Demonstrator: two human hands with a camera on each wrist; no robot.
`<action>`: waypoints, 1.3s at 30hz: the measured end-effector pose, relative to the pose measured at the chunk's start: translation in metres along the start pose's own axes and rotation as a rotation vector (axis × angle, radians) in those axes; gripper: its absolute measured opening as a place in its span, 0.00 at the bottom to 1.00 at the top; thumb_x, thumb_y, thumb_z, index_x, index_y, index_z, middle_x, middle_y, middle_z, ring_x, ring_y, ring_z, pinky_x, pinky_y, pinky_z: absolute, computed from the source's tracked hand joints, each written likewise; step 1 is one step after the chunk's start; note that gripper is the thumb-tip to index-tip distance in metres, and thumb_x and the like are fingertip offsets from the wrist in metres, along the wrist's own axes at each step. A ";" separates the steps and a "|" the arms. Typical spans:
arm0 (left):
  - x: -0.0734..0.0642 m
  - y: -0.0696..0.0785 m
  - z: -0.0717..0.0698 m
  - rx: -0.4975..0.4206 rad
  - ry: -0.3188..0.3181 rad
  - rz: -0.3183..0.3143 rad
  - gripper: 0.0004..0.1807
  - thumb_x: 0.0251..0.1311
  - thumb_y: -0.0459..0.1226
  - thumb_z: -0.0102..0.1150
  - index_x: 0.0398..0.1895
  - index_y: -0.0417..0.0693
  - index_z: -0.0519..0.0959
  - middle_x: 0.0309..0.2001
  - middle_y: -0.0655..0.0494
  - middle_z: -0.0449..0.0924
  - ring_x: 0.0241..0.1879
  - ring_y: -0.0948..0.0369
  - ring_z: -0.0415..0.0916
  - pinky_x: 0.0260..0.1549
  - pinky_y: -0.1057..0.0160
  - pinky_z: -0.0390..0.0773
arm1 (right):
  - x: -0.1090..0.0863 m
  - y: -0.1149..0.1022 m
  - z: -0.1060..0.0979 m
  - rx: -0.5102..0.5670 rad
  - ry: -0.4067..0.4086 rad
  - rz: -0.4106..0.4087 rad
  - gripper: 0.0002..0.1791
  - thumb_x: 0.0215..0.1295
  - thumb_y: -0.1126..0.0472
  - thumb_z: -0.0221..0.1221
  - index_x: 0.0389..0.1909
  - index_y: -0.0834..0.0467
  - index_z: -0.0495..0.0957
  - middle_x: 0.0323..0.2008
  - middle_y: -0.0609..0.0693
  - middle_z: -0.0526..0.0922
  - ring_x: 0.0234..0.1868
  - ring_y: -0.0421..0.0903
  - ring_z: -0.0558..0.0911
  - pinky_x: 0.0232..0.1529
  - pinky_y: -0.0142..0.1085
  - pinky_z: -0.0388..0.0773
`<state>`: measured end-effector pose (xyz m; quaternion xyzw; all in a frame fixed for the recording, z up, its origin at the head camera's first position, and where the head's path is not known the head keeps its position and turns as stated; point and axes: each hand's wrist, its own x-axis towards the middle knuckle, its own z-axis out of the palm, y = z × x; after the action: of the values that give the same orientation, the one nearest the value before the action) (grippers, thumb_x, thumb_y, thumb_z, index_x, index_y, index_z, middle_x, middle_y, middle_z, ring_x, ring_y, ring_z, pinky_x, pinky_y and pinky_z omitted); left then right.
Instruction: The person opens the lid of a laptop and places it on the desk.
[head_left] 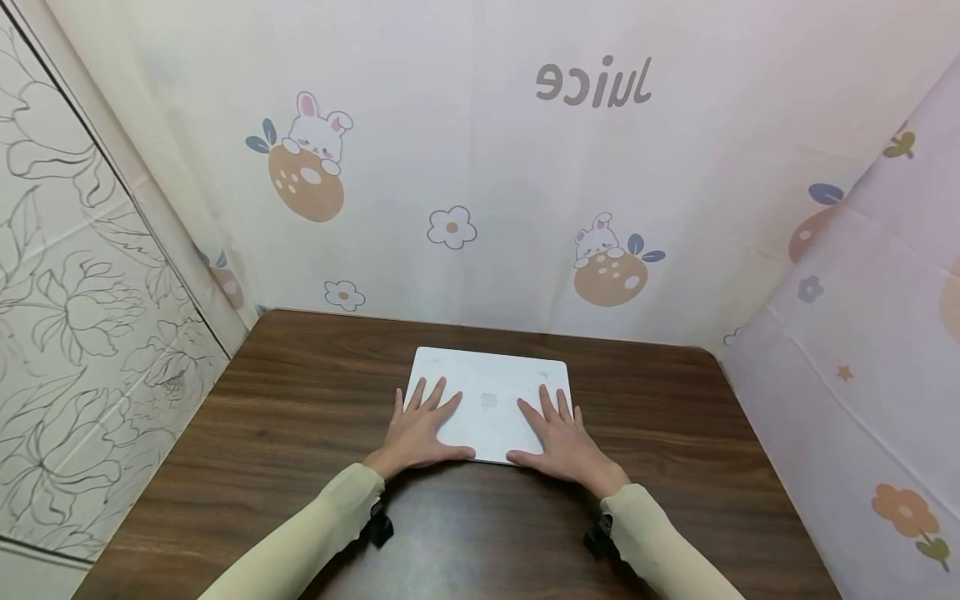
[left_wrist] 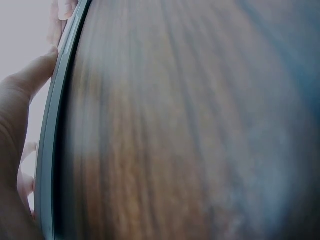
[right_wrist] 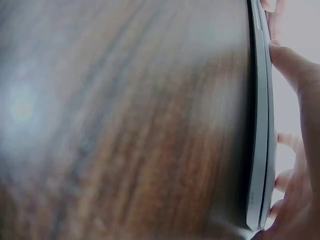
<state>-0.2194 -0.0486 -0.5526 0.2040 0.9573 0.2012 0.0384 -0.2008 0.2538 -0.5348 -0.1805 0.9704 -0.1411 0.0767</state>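
laptop (head_left: 487, 433) with its lid down, lying flat near the middle of a dark wood-grain counter (head_left: 315, 392), beneath two hands.
left hand (head_left: 422, 435) and right hand (head_left: 558, 442) rest on the pale lid, one toward each side, their fingers straight and spread apart; each thumb lies by the near edge, pointing toward the other. the apple logo (head_left: 489, 402) shows between the hands. both wrist views give the laptop's slim edge in profile, with a thumb against the lid. cream sleeves (head_left: 300, 537) cover the forearms, and a small black device (head_left: 378, 527) sits at each wrist. behind the counter hangs a white curtain (head_left: 480, 150) printed with rabbits, fruit, flowers and the mirrored word "juice".
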 end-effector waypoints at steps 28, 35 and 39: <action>-0.004 -0.010 -0.013 -0.146 0.025 0.020 0.65 0.47 0.72 0.68 0.84 0.53 0.53 0.82 0.32 0.32 0.82 0.35 0.32 0.75 0.31 0.45 | 0.003 0.001 -0.003 0.010 -0.017 0.014 0.56 0.59 0.18 0.52 0.83 0.42 0.53 0.84 0.60 0.39 0.82 0.69 0.38 0.70 0.78 0.42; -0.012 -0.028 -0.022 -0.164 0.087 -0.034 0.71 0.42 0.76 0.68 0.84 0.52 0.49 0.83 0.33 0.37 0.81 0.33 0.36 0.73 0.27 0.48 | 0.004 0.000 -0.002 0.014 -0.015 0.015 0.56 0.59 0.18 0.52 0.82 0.43 0.54 0.84 0.59 0.40 0.82 0.69 0.38 0.71 0.77 0.43; -0.018 -0.039 -0.025 -0.160 0.098 -0.068 0.72 0.41 0.76 0.68 0.84 0.51 0.50 0.83 0.35 0.41 0.81 0.34 0.37 0.72 0.25 0.46 | 0.004 0.000 -0.003 0.008 -0.021 0.016 0.56 0.59 0.18 0.52 0.83 0.43 0.54 0.84 0.59 0.39 0.82 0.68 0.37 0.71 0.77 0.43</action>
<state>-0.2216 -0.0975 -0.5453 0.1576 0.9453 0.2853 0.0145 -0.2051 0.2531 -0.5323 -0.1738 0.9704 -0.1424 0.0887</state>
